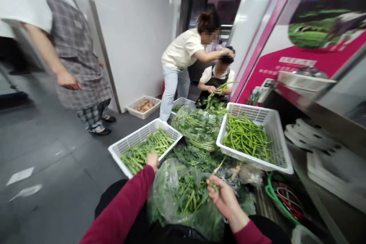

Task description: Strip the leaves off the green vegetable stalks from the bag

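Note:
My left hand [153, 161] is closed above the near edge of a white basket [126, 167] of cut green stems [148, 146]; what its fingers hold, if anything, is hidden. My right hand [224, 198] pinches a bit of leafy greens [215, 187] at the right side of an open clear plastic bag [164, 190]. Inside the bag, which rests at my lap, lie more stalks with leaves [191, 194]. Past it, a heap of loose leaves [197, 158] covers the floor.
A second white basket [281, 148] at right holds long thin green stems [246, 135]. Behind the heap, one person [183, 53] bends over a seated person [215, 84] holding greens. Another person in a checked apron [77, 57] stands left. Potatoes fill a low basket [140, 113].

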Available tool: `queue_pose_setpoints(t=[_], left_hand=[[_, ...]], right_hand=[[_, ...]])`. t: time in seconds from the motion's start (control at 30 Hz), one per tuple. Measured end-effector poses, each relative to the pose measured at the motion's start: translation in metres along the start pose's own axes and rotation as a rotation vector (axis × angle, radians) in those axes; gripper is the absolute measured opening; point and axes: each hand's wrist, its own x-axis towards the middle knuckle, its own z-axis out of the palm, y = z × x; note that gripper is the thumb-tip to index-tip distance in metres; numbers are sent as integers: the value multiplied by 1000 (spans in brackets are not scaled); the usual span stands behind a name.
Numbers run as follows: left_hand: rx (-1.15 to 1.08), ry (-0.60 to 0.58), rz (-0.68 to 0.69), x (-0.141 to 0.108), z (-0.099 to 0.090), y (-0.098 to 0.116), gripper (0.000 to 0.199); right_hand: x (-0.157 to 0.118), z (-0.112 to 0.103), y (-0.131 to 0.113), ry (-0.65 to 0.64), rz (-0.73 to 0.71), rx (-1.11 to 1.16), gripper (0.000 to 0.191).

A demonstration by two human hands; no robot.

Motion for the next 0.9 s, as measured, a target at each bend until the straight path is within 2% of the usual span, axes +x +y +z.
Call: queue_pose_setpoints(t=[0.07,0.1,0.17,0.2,0.27,0.33,0.47,0.63,0.7,0.77,0.8,0.83,0.9], left_hand=[[30,-144,-30,-21,17,-16,12],[46,-250,-44,-35,24,-26,12],[90,-534,-27,-66,37,-41,20],[112,-626,2,-81,42,-45,25],[138,-705,63,-105,49,-44,32],[152,-715,109,-118,54,-36,38],[170,-716,158,-125,59,-22,45],[209,-724,146,-131,62,-24,50],[217,-702,144,-130,63,-27,48],[221,-636,163,-128,65,-31,40],[218,-605,164,-127,65,-32,34],[210,-583,150,-125,66,-34,28],[166,-560,80,-123,68,-36,19]], right_hand=[[6,5,3,-12,14,-35,21],[8,8,2,-14,11,-64,22],[7,14,0,-49,0,-120,25],[5,17,-3,-84,-4,-141,26],[0,24,-11,-159,-14,-168,27],[-5,28,-20,-193,-47,-189,28],[-14,31,-33,-173,-132,-212,28],[-19,32,-34,-134,-252,-302,31],[-18,34,-29,21,-405,-475,28],[-18,35,-21,228,-661,-723,24],[-18,35,-16,279,-796,-855,22],[-18,35,-9,281,-909,-971,19],[-21,32,5,160,-1029,-1119,15]])
